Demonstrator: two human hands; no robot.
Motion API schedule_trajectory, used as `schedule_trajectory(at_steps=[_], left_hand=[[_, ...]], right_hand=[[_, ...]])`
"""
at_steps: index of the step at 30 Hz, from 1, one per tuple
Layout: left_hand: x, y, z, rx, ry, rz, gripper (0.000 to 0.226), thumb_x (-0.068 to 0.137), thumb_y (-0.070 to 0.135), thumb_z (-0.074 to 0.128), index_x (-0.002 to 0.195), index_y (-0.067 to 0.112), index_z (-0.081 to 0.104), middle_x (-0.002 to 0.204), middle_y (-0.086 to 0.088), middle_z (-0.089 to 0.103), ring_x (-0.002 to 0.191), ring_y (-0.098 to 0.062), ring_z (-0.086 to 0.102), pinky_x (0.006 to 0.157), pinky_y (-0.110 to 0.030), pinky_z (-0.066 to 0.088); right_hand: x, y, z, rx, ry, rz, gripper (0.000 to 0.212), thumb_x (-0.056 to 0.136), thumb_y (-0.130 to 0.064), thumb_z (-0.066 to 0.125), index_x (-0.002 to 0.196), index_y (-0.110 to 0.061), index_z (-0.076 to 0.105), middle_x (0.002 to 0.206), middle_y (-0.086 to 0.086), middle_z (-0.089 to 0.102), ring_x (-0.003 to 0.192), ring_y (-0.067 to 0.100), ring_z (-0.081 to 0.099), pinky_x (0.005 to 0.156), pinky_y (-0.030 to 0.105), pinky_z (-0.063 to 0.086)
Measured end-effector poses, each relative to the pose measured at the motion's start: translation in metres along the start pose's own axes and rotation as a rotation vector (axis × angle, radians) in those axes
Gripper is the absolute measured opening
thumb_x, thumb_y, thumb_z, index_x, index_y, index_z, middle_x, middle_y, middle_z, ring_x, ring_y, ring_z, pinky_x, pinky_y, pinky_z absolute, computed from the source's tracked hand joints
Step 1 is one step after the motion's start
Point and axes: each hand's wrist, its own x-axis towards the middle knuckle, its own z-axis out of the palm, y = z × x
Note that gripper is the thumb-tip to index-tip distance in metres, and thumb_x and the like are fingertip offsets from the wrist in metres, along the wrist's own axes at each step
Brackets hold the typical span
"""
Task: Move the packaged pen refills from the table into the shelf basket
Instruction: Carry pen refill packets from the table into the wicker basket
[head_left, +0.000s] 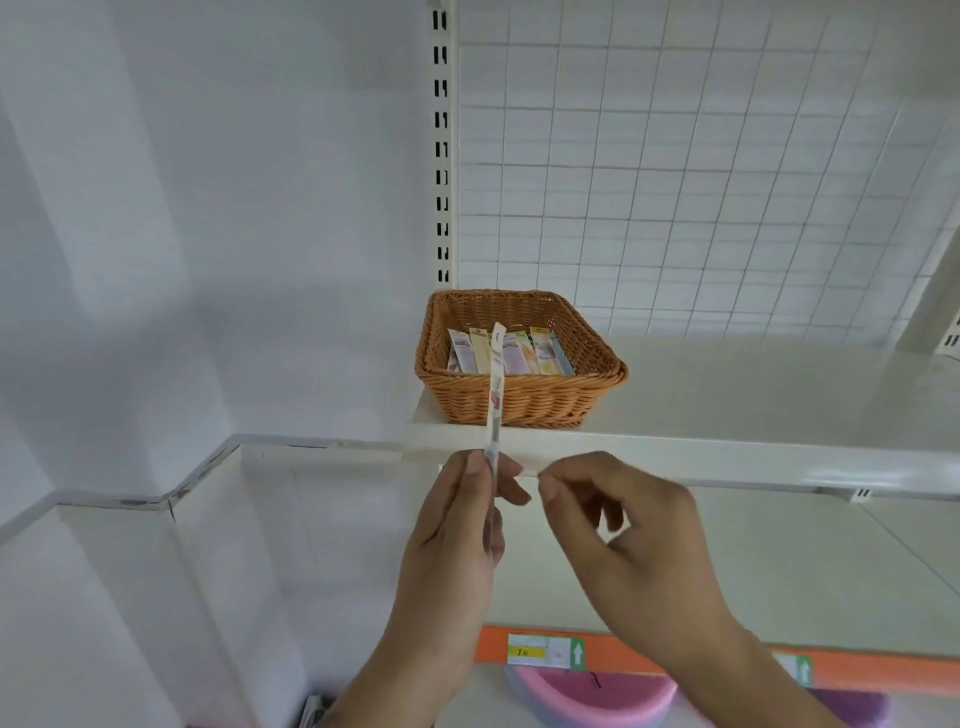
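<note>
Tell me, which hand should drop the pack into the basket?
Probably the left hand: it already pinches the long thin refill pack, upright before the brown woven wicker basket. The right hand holds nothing.

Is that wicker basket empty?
No. The basket already holds several refill packs, leaning side by side inside it.
</note>
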Motion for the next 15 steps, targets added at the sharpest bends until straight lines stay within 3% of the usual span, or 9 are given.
schedule_trajectory(at_steps=[2,4,6,11,15], left_hand=[[-0.001,-0.001,0.004,-0.052,0.011,-0.019,0.036,0.108,0.02,0.046,0.084,0.021,0.074,0.083,-0.005,0.063,0.065,-0.016,0.037,0.062,-0.03,0.033],[-0.003,0.001,0.008,-0.115,0.023,-0.046,0.029,0.104,0.015,0.05,0.086,0.014,0.073,0.082,-0.007,0.061,0.066,-0.016,0.039,0.063,-0.031,0.033],[-0.006,0.003,0.012,-0.161,0.039,-0.076,0.024,0.101,0.014,0.052,0.087,0.01,0.071,0.081,-0.008,0.059,0.07,-0.017,0.043,0.066,-0.033,0.034],[-0.013,0.003,0.018,-0.153,0.085,-0.067,0.031,0.101,0.015,0.056,0.078,0.019,0.076,0.086,-0.008,0.059,0.08,-0.018,0.053,0.072,-0.031,0.045],[-0.016,0.003,0.017,-0.07,0.087,0.002,0.024,0.102,0.022,0.059,0.088,0.018,0.077,0.095,-0.019,0.067,0.089,-0.027,0.06,0.084,-0.042,0.05]], right_hand=[[-0.018,0.007,0.01,0.028,0.044,0.002,0.006,0.093,-0.025,0.067,0.092,-0.027,0.073,0.081,-0.019,0.067,0.069,0.01,0.059,0.062,0.011,0.041],[-0.03,0.009,0.018,0.031,0.089,0.015,0.011,0.094,-0.036,0.063,0.098,-0.029,0.071,0.085,-0.021,0.066,0.072,0.01,0.06,0.06,0.018,0.045],[-0.037,0.01,0.023,0.019,0.129,0.012,0.014,0.094,-0.041,0.062,0.101,-0.031,0.068,0.086,-0.021,0.065,0.075,0.011,0.061,0.059,0.024,0.047],[-0.039,0.003,0.028,-0.01,0.181,-0.043,0.019,0.092,-0.04,0.064,0.11,-0.04,0.058,0.092,-0.024,0.066,0.077,0.01,0.06,0.059,0.024,0.046],[-0.035,-0.002,0.027,-0.012,0.175,-0.08,0.038,0.089,-0.027,0.073,0.119,-0.041,0.052,0.096,-0.027,0.065,0.077,0.01,0.061,0.061,0.023,0.047]])
